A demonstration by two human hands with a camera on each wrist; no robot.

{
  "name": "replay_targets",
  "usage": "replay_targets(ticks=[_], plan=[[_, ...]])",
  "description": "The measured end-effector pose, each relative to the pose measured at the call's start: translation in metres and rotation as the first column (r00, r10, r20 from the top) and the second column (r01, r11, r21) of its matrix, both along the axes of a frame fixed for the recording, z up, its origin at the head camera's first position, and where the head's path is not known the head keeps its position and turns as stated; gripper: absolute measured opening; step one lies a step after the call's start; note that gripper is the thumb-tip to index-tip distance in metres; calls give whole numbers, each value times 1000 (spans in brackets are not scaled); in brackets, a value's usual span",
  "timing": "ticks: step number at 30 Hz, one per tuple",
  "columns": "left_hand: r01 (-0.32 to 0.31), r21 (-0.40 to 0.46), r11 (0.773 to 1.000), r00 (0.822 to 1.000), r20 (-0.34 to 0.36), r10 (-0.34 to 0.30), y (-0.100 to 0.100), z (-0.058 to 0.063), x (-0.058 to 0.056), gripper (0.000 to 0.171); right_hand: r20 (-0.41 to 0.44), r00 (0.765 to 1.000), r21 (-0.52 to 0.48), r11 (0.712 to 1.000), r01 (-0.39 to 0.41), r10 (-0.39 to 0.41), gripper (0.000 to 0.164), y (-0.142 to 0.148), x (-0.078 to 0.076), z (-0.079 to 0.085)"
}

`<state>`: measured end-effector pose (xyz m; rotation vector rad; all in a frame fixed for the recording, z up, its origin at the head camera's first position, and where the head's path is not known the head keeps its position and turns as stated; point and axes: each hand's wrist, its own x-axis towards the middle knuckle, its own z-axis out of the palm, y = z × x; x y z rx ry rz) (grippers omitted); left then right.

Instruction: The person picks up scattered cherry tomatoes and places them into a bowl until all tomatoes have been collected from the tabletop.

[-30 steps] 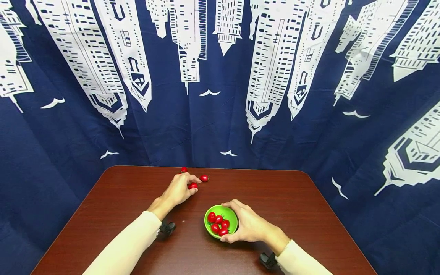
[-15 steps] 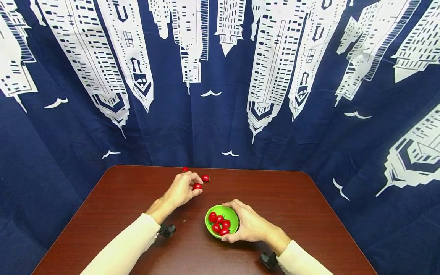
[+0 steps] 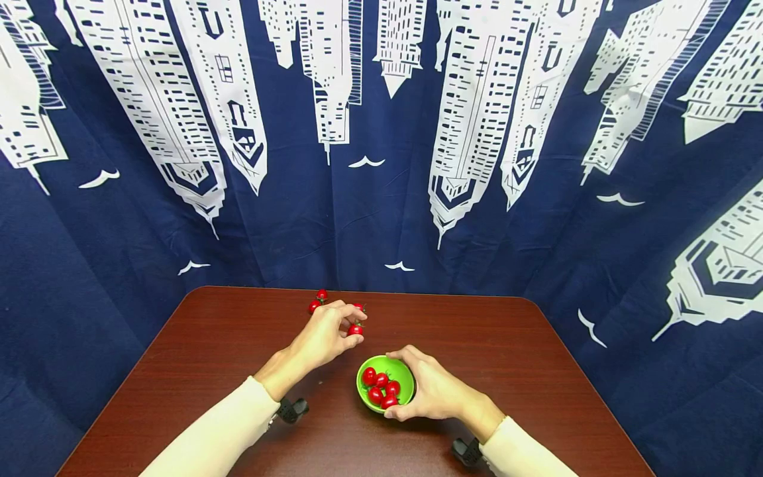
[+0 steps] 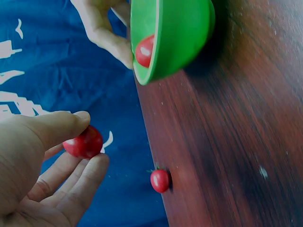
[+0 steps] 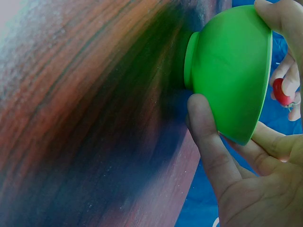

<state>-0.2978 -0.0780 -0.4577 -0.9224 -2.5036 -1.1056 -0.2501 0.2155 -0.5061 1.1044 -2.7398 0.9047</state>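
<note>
In the head view my left hand (image 3: 322, 338) pinches a red cherry tomato (image 3: 356, 330) between thumb and fingertips, above the table and to the upper left of the bowl. The left wrist view shows the same cherry tomato (image 4: 84, 143) under the thumb tip. With my right hand (image 3: 438, 387) I grip the green bowl (image 3: 402, 372) from its right side, thumb at the near rim and fingers at the far rim. Several cherry tomatoes (image 3: 375, 396) lie inside the bowl. From the right wrist view, fingers rest against the outer wall of the green bowl (image 5: 232, 71).
Near the table's far edge lie two touching cherry tomatoes (image 3: 314, 306). A further cherry tomato (image 3: 359, 307) sits just behind my left fingers, partly hidden. The brown wooden table (image 3: 507, 358) ends at a dark blue curtain (image 3: 334, 225) printed with white buildings.
My left hand has lifted the cherry tomato and carried it right and slightly nearer. A tomato formerly hidden behind that hand now shows. The right hand stays on the bowl.
</note>
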Motion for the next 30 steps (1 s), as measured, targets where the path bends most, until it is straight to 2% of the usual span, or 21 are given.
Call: replay_targets(ticks=[8,17,22,25,30], plan=[[42,-22,999,999,31,-41,12,4,14,29,-2,1000,6,1000,6,-6,91,0,0,-1],[82,-124,989,995,-40,-88,26,2,27,27,-2,1000,16,1000,10,-10,90,1,-1,-1],[120,-119,986,993,16,-119,34,-1,32,26,2,1000,7,1000,7,-7,92,1,0,-2],[139,-113,984,989,60,-133,37,-3,35,25,15,1000,1,1000,4,-4,89,1,0,-1],[174,-128,976,982,91,-163,42,-7,38,26,40,999,-13,1000,-14,14,83,2,0,-1]])
